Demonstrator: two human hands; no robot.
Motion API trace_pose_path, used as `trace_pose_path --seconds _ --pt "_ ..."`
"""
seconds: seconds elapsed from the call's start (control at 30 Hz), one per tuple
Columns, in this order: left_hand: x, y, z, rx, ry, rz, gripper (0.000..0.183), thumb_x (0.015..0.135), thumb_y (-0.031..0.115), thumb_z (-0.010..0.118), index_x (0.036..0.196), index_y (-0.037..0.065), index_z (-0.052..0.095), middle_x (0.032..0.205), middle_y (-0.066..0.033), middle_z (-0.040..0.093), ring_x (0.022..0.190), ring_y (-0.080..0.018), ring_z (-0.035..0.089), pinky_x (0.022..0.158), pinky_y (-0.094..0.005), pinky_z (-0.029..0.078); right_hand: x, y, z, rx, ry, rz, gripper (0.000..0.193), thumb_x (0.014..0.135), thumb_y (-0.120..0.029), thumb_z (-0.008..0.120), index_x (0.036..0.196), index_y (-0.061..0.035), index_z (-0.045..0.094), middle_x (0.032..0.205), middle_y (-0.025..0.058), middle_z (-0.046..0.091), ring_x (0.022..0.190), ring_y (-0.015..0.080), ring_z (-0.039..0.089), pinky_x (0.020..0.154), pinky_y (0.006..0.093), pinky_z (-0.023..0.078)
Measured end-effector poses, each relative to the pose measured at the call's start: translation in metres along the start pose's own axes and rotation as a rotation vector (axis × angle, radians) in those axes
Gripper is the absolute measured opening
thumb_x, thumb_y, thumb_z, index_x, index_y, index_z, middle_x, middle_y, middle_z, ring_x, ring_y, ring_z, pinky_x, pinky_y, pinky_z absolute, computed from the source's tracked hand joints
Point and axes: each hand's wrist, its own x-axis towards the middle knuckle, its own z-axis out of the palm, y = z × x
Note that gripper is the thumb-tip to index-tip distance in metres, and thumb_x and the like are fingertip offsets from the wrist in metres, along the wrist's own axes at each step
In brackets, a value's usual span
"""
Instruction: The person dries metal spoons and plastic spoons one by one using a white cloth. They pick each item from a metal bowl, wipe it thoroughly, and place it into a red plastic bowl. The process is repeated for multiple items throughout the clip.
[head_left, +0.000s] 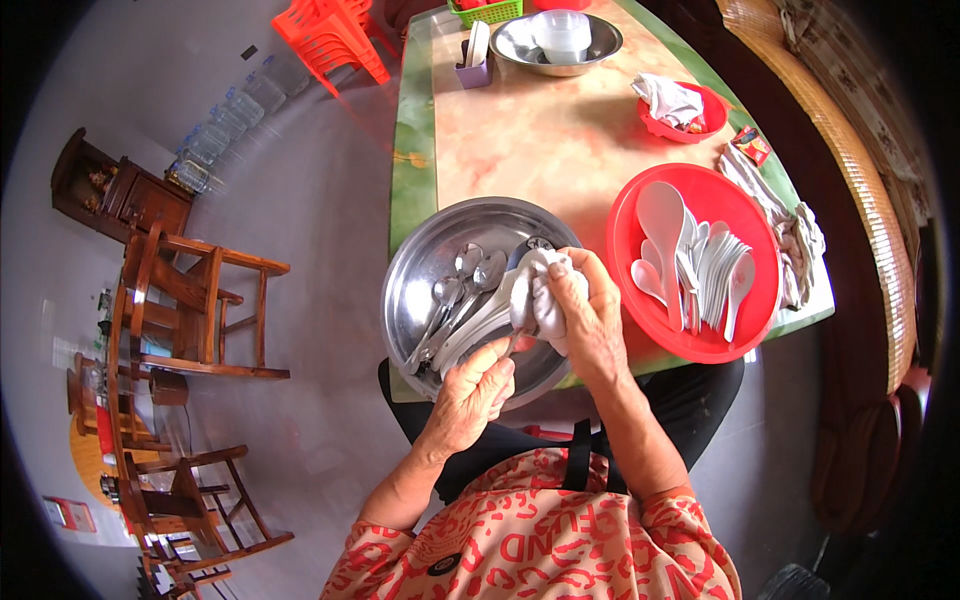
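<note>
A steel basin (pixel 402 290) at the table's near edge holds several metal spoons (pixel 488 272) and long white utensils (pixel 478 332). Over its near right side, my left hand (pixel 472 392) pinches the thin handle of what looks like a metal spoon (pixel 514 343). My right hand (pixel 592 315) is closed round a white cloth (pixel 540 296), which wraps the far end of that spoon and hides it. To the right, a red basin (pixel 625 318) contains several white soup spoons (pixel 738 283) and a larger white serving spoon (pixel 660 215).
Farther back stand a steel bowl (pixel 505 50) with clear plastic containers, a purple holder (pixel 473 75) and a small red basket (pixel 655 128) with a cloth. A crumpled cloth (pixel 797 250) lies along the right edge. Wooden chairs (pixel 210 300) stand on the left.
</note>
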Motion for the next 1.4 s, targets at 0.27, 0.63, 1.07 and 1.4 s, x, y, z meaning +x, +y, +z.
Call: trace_pose_path --seconds 0.27,0.63,1.07,1.4 --pt "0.0 -0.003 0.005 0.116 0.086 0.103 0.035 0.099 0.02 0.041 0.13 0.005 0.046 0.062 0.0034 0.044 0.053 -0.0032 0.04 0.046 -0.0182 0.034 -0.025 0.014 0.0 -0.903 -0.132 -0.778 0.062 0.063 0.0 0.068 0.122 -0.0069 0.051 0.119 0.0191 0.041 0.102 0.039 0.046 0.084 0.0417 0.044" --pt "-0.009 -0.001 0.008 0.294 0.042 0.228 0.036 0.097 0.014 0.044 0.133 0.01 0.046 0.063 0.0023 0.043 0.055 -0.0056 0.039 0.05 -0.0206 0.036 -0.003 -0.021 -0.001 -0.353 -0.082 -0.14 0.032 0.081 -0.001 0.056 0.112 -0.0052 0.054 0.097 0.0153 0.058 0.088 0.0305 0.058 0.08 0.0376 0.045" --pt "0.0 -0.014 0.002 0.206 0.146 0.11 0.031 0.097 0.018 0.045 0.125 0.006 0.052 0.06 0.0026 0.046 0.051 -0.0038 0.041 0.045 -0.0192 0.035 -0.034 0.007 0.006 -1.058 -0.244 -0.829 0.052 0.065 0.004 0.062 0.117 -0.0013 0.055 0.115 0.0201 0.047 0.097 0.0353 0.048 0.083 0.0417 0.044" --pt "-0.004 -0.008 0.006 0.278 0.06 0.259 0.035 0.097 0.015 0.045 0.132 0.006 0.047 0.064 0.0034 0.042 0.052 -0.0051 0.038 0.047 -0.0197 0.034 -0.001 -0.015 -0.011 -0.616 -0.126 -0.489 0.036 0.077 0.002 0.058 0.113 -0.0011 0.056 0.106 0.018 0.053 0.092 0.0331 0.058 0.08 0.0366 0.047"
